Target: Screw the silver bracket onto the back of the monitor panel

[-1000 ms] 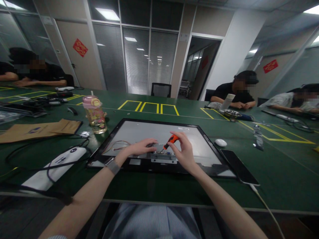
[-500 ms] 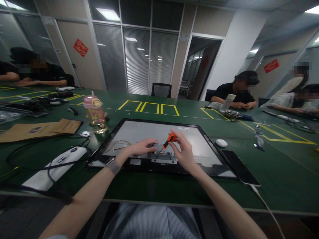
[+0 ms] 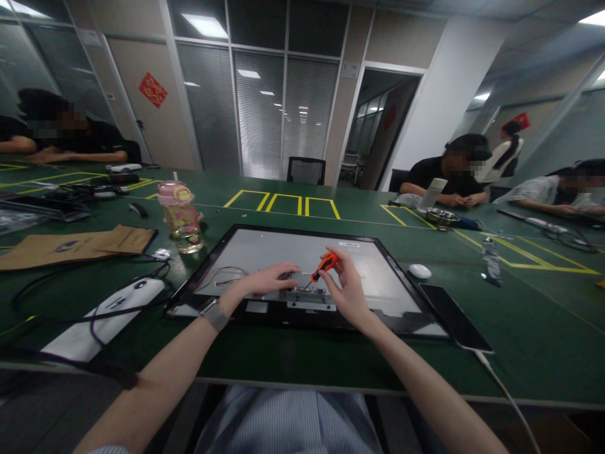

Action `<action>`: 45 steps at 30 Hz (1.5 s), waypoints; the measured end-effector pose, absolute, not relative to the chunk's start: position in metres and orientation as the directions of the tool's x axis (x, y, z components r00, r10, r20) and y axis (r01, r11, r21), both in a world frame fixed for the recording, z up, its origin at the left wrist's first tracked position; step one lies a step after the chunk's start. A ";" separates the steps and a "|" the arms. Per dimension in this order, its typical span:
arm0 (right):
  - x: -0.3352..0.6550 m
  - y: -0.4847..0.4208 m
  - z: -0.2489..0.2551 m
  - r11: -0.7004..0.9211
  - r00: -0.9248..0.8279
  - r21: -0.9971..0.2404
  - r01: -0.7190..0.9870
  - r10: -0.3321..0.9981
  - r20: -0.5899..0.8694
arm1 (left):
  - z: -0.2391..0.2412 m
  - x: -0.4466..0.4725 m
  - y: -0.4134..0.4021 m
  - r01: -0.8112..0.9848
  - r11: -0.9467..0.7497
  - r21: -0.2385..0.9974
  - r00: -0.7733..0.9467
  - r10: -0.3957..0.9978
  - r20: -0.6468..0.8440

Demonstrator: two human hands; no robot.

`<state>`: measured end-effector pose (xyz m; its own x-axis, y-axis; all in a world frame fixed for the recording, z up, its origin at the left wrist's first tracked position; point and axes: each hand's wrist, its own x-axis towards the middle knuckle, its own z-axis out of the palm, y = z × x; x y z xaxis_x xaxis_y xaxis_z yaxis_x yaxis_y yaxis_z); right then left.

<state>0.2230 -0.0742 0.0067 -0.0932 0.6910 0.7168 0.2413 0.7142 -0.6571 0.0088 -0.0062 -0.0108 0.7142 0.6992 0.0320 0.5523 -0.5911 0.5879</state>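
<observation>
A screwdriver (image 3: pixel 325 265) with an orange and black handle is gripped in the fingers of my right hand (image 3: pixel 350 287). Its shaft slants down to the left, to a metal bracket (image 3: pixel 312 302) with small parts along its upper edge. This bracket sits near the front edge of a flat display panel (image 3: pixel 293 246), pale with a black frame, lying on the table. Just left of the bracket, my left hand (image 3: pixel 267 279) has its thumb and fingers closed about a small dark part that I cannot make out. Thin wires (image 3: pixel 222 275) lie on the panel beside that hand.
A pink-lidded bottle (image 3: pixel 179 217), a paper bag (image 3: pixel 75 246) and a white power strip (image 3: pixel 106 318) with black cables are on the left. At right lie a phone (image 3: pixel 456 317) on a cable and a white case (image 3: pixel 420 271). Other people sit farther along the green table (image 3: pixel 529 328).
My right hand and the screwdriver handle have shifted slightly right and tipped over a little more. My left hand is almost unmoved. A standing person at the far right has moved left.
</observation>
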 end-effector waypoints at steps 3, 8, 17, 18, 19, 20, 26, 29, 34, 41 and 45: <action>0.223 -0.077 0.008 0.710 -0.182 -0.684 0.165 0.704 0.687 | -0.011 0.009 -0.006 0.553 -0.593 0.585 0.711 0.702 0.039; 0.224 -0.073 0.008 0.712 -0.169 -0.661 0.238 0.701 0.693 | -0.013 0.009 -0.006 0.555 -0.593 0.583 0.709 0.704 0.042; 0.225 -0.070 0.006 0.700 -0.174 -0.691 0.180 0.714 0.678 | -0.012 0.009 -0.007 0.560 -0.599 0.573 0.706 0.706 0.048; 0.225 -0.071 0.006 0.704 -0.190 -0.690 0.170 0.710 0.677 | -0.011 0.009 -0.007 0.559 -0.600 0.572 0.707 0.705 0.049; 0.224 -0.072 0.007 0.708 -0.204 -0.686 0.171 0.706 0.678 | -0.011 0.009 -0.007 0.557 -0.602 0.572 0.709 0.703 0.051; 0.224 -0.073 0.007 0.712 -0.212 -0.678 0.184 0.702 0.680 | -0.011 0.009 -0.008 0.556 -0.603 0.572 0.710 0.702 0.051; 0.224 -0.071 0.007 0.700 -0.136 -0.599 0.388 0.687 0.714 | -0.011 0.009 -0.007 0.562 -0.592 0.578 0.705 0.708 0.040; 0.224 -0.068 0.003 0.701 -0.097 -0.603 0.380 0.678 0.728 | -0.012 0.009 -0.006 0.559 -0.589 0.584 0.704 0.709 0.041; 0.223 -0.071 0.003 0.743 -0.212 -0.618 0.258 0.667 0.714 | -0.014 0.007 -0.005 0.544 -0.590 0.597 0.710 0.703 0.048; 0.225 -0.077 0.013 0.738 -0.250 -0.577 0.348 0.667 0.702 | -0.014 0.008 -0.006 0.528 -0.600 0.601 0.717 0.694 0.063; 0.226 -0.071 0.009 0.729 -0.130 -0.584 0.357 0.658 0.742 | -0.010 0.009 -0.008 0.549 -0.593 0.589 0.712 0.701 0.041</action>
<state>0.2257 -0.0712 0.0088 -0.1297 0.6575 0.7422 0.3569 0.7293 -0.5837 0.0087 -0.0079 -0.0099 0.7124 0.7005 0.0413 0.5490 -0.5930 0.5889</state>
